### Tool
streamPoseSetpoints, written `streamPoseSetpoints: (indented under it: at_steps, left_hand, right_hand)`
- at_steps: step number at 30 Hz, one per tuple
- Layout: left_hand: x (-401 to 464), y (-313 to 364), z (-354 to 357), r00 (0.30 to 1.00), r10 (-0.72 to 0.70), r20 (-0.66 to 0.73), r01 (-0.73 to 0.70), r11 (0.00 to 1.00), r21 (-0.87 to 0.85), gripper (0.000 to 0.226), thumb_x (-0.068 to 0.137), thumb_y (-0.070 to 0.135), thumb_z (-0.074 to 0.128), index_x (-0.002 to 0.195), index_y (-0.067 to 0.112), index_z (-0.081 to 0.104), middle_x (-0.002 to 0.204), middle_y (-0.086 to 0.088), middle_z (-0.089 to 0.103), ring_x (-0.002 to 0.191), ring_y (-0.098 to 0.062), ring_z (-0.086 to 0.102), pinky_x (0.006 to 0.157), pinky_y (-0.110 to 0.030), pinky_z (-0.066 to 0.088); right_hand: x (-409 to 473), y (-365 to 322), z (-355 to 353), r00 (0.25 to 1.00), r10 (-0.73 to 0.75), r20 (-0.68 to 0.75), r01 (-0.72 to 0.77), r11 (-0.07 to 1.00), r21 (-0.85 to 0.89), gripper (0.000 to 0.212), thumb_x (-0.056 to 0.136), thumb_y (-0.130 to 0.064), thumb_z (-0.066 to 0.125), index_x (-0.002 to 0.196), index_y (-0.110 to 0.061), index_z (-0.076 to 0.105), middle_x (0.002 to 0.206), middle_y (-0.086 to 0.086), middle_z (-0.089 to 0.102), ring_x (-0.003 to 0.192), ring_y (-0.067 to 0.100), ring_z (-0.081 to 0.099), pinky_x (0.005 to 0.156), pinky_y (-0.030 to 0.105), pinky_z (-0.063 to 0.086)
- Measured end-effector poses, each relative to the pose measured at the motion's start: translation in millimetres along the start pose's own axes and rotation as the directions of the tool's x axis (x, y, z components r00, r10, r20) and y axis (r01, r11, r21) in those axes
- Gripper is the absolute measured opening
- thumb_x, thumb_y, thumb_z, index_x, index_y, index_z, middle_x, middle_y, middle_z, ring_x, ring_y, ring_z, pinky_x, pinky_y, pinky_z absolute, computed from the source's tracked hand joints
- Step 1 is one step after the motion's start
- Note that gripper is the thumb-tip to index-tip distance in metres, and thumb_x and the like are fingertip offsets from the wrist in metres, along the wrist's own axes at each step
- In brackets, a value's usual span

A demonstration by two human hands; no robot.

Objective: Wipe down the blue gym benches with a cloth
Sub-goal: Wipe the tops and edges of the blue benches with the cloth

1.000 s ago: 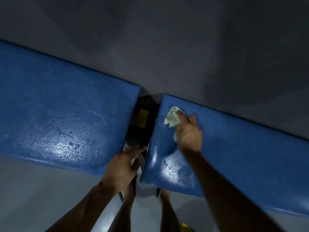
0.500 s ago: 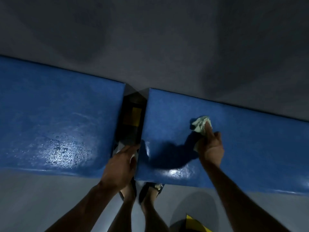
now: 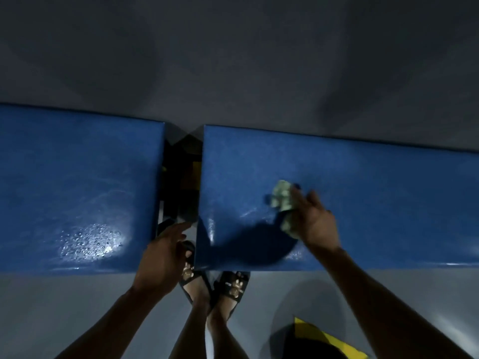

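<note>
Two blue padded benches lie end to end: the left bench [image 3: 77, 182] shows wet droplets near its front, and the right bench [image 3: 375, 193] has a damp sheen by its near edge. My right hand [image 3: 315, 221] grips a crumpled pale green cloth [image 3: 282, 200] against the right bench's top. My left hand [image 3: 162, 252] hovers with relaxed fingers over the front end of the gap between the benches, holding nothing.
A dark gap [image 3: 182, 177] with black frame parts separates the benches. My sandalled feet [image 3: 215, 286] stand on the grey floor just in front of it. A yellow floor marking [image 3: 329, 340] lies at the lower right. Grey floor extends beyond the benches.
My right hand has swept the cloth from the right bench's left end rightward and nearer the front edge. My left hand stayed by the gap.
</note>
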State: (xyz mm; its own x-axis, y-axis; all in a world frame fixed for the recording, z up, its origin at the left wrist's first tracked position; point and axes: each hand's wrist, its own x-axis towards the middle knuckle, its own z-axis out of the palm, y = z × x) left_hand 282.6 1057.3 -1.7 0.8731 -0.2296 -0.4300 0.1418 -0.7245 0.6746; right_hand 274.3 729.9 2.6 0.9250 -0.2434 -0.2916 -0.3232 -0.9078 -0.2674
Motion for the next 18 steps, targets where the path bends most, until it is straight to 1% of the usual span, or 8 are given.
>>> streamPoseSetpoints:
  at_steps: [2,5,7,9,11,13,15,18]
  left_hand:
    - [1,3,1,1.000,0.014,-0.005,-0.014,1.000,-0.011,0.051,0.083,0.016,0.040,0.130,0.017,0.059,0.125,-0.006,0.065,0.092,-0.004,0.059,0.078,-0.019,0.045]
    - [-1,9,8,0.999,0.039,-0.006,-0.039,0.999,-0.016,0.047,0.090,0.008,0.043,0.133,0.022,0.055,0.127,-0.002,0.062,0.089,0.004,0.055,0.072,-0.001,0.038]
    - [-4,14,12,1.000,0.025,-0.011,-0.025,0.999,-0.030,0.050,0.091,-0.001,0.049,0.134,0.023,0.054,0.130,-0.002,0.059,0.094,0.001,0.056,0.078,-0.003,0.040]
    - [-6,14,16,0.999,0.033,-0.024,-0.033,0.999,-0.022,0.049,0.090,0.005,0.047,0.135,0.024,0.053,0.130,-0.004,0.060,0.100,-0.005,0.058,0.084,-0.019,0.049]
    - [-9,14,18,0.999,0.050,-0.014,-0.050,0.999,-0.011,0.052,0.087,0.014,0.041,0.135,0.026,0.052,0.129,-0.001,0.060,0.103,-0.006,0.057,0.086,-0.029,0.052]
    - [-10,16,21,0.998,0.056,-0.014,-0.056,0.998,-0.005,0.052,0.088,0.009,0.042,0.136,0.026,0.052,0.132,-0.001,0.058,0.102,-0.006,0.058,0.085,-0.026,0.050]
    - [-13,19,25,0.999,0.038,-0.010,-0.038,0.999,-0.005,0.055,0.090,-0.003,0.047,0.137,0.025,0.052,0.136,0.000,0.055,0.106,-0.009,0.058,0.086,-0.021,0.047]
    - [-17,21,30,0.999,0.033,-0.005,-0.033,0.999,0.018,0.055,0.090,-0.007,0.049,0.136,0.023,0.052,0.139,0.000,0.053,0.112,-0.013,0.058,0.088,-0.020,0.046]
  right_hand:
    - [-9,38,-14,0.974,0.181,-0.135,-0.183,0.983,0.000,0.065,0.080,-0.045,0.035,0.142,-0.031,0.046,0.107,0.014,0.052,0.075,0.041,0.062,0.063,0.040,0.049]
    - [-25,2,20,0.917,0.376,-0.132,-0.360,0.924,0.129,0.062,0.082,-0.033,0.046,0.144,-0.030,0.044,0.115,0.012,0.055,0.083,0.038,0.063,0.069,0.040,0.049]
    - [-38,-57,57,0.965,0.235,-0.118,-0.210,0.959,0.189,0.060,0.085,-0.029,0.046,0.144,-0.027,0.044,0.123,0.009,0.058,0.078,0.028,0.064,0.064,0.033,0.051]
    - [-50,-108,77,0.995,0.018,-0.093,-0.008,0.994,0.112,0.056,0.088,-0.029,0.043,0.144,-0.026,0.044,0.121,0.009,0.059,0.066,0.020,0.061,0.053,0.028,0.053]
    - [-54,-106,70,0.982,-0.191,-0.010,0.191,0.981,0.044,0.055,0.087,-0.036,0.041,0.141,-0.025,0.048,0.113,0.009,0.062,0.060,0.020,0.061,0.046,0.027,0.051]
    - [-51,-60,50,0.944,-0.327,0.039,0.328,0.944,-0.040,0.060,0.084,-0.040,0.045,0.142,-0.029,0.043,0.109,0.008,0.062,0.062,0.023,0.063,0.044,0.027,0.050]
    - [-50,2,28,0.969,-0.249,0.007,0.248,0.963,-0.100,0.061,0.083,-0.041,0.045,0.143,-0.031,0.040,0.106,0.011,0.061,0.064,0.031,0.065,0.047,0.032,0.052]
    - [-59,81,-4,0.988,0.110,-0.110,-0.113,0.993,-0.026,0.063,0.081,-0.048,0.035,0.142,-0.036,0.041,0.096,0.009,0.052,0.069,0.036,0.062,0.058,0.038,0.049]
